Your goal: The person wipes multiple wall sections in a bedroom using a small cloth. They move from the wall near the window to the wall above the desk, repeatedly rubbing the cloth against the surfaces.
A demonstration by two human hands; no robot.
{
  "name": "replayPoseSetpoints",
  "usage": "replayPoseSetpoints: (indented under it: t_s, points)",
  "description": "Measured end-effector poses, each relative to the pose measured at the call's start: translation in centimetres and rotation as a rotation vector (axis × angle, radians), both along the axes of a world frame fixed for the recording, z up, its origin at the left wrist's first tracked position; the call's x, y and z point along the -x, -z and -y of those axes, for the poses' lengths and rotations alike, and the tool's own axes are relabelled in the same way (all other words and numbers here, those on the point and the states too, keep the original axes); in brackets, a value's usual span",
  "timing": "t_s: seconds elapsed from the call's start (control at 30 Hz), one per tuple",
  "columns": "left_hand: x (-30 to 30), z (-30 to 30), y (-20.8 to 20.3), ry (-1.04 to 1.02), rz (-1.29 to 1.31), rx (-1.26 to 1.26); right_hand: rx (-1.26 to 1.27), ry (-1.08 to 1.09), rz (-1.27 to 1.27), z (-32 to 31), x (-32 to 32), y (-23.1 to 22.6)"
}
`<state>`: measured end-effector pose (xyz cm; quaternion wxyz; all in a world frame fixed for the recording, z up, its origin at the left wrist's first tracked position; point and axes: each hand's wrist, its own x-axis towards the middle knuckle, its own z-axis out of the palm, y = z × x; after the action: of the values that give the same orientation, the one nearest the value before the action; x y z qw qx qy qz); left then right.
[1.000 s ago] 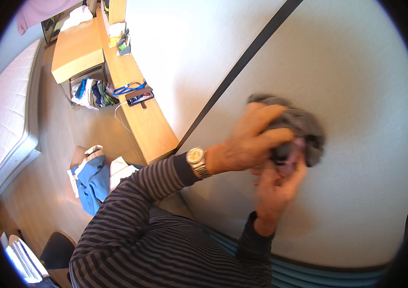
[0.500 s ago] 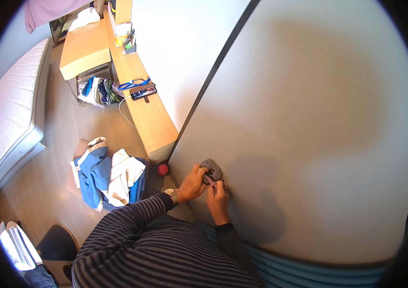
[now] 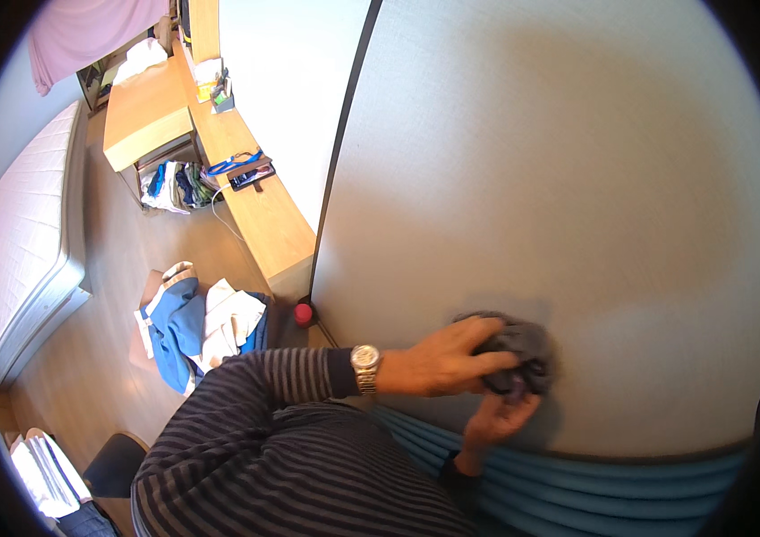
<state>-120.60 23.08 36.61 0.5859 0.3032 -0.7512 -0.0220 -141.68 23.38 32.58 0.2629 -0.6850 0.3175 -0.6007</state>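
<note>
A bunched dark grey piece of cloth [image 3: 527, 349], perhaps a rolled sock, is held between both my hands above a wide grey surface [image 3: 532, 179]. My left hand [image 3: 451, 358], with a metal-band watch [image 3: 365, 367] at the wrist, grips it from the left, thumb and fingers bent over it. From below, the fingers of my right hand [image 3: 501, 419] close on its lower edge. The cloth's inner folds are dark and partly covered by my fingers.
Left of me, blue and cream clothes [image 3: 187, 322] lie on the wooden floor. A wooden ledge [image 3: 281, 233] bears a phone [image 3: 251, 174] and a blue strap. Beyond stand a bare mattress [image 3: 22, 224] and a desk [image 3: 147, 112]. Teal ribbed material [image 3: 577, 483] borders the grey surface's near edge.
Both hands have moved right and slightly nearer with the grey cloth. It now looks larger and more spread out. My view has shifted a little too.
</note>
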Motion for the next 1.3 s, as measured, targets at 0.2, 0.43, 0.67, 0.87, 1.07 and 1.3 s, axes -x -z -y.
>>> replayPoseSetpoints:
  t_s: [0.2, 0.43, 0.67, 0.87, 1.07, 1.3]
  points:
    - [1.9, 4.8, -14.8, -0.081, -0.167, 0.556, 0.137, 0.276, 0.302, 2.2, -3.1, -12.7]
    - [-3.2, 8.0, -23.7, -0.188, -0.359, 0.787, 0.279, 0.149, 0.312, 4.1, -11.2, -22.8]
    - [-14.3, 7.5, -11.5, -0.215, -0.186, 0.502, 0.073, 0.004, -0.005, 4.1, -18.1, -14.6]
    - [-18.1, 4.6, 5.3, -0.371, -0.266, 0.192, -0.021, -0.173, -0.291, 5.0, -21.3, -0.7]
    - [-18.7, 1.1, 18.4, -0.485, -0.086, -0.196, -0.236, -0.184, -0.555, 4.6, -21.1, 10.6]
    - [-14.2, -1.3, 18.5, -0.340, -0.059, -0.359, -0.479, -0.139, -0.531, 3.2, -16.0, 13.2]
